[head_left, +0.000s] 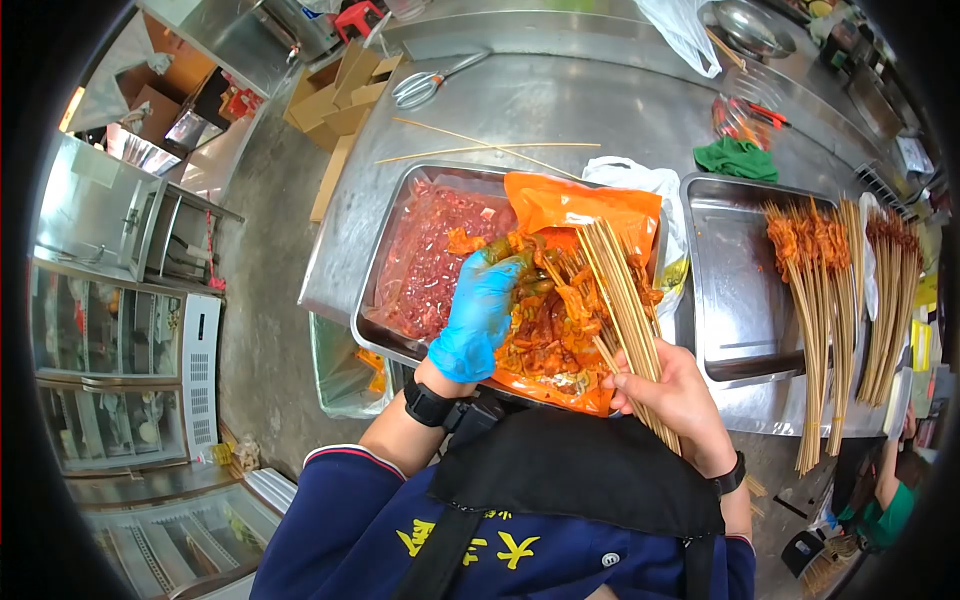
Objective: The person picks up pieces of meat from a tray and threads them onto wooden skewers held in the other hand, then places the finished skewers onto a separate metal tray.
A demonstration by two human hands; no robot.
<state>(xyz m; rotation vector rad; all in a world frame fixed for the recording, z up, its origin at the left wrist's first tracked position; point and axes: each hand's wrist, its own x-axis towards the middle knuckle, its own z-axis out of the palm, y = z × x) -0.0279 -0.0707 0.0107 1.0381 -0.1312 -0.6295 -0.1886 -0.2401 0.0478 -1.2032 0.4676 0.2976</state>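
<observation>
My left hand (480, 310), in a blue glove, is closed on a piece of orange-marinated meat (470, 240). My bare right hand (668, 390) grips a bundle of bamboo skewers (620, 290) that fan upward, with one shorter-looking skewer angled off from the rest. Meat is threaded near the tips of several of them. Below both hands, more marinated meat (540, 345) lies on an orange plastic bag (583, 200) in the right half of a metal tray (372, 318). Dark red minced-looking meat (430, 260) fills the left half. My left fingertips are partly hidden by meat.
To the right, a second metal tray (740, 290) bears finished-looking meat skewers (805, 250) along its right side. Loose bamboo skewers (490, 148), a whisk-like tool (418, 90) and a green cloth (735, 158) lie on the steel table (560, 90). A person in green (890, 510) is at lower right.
</observation>
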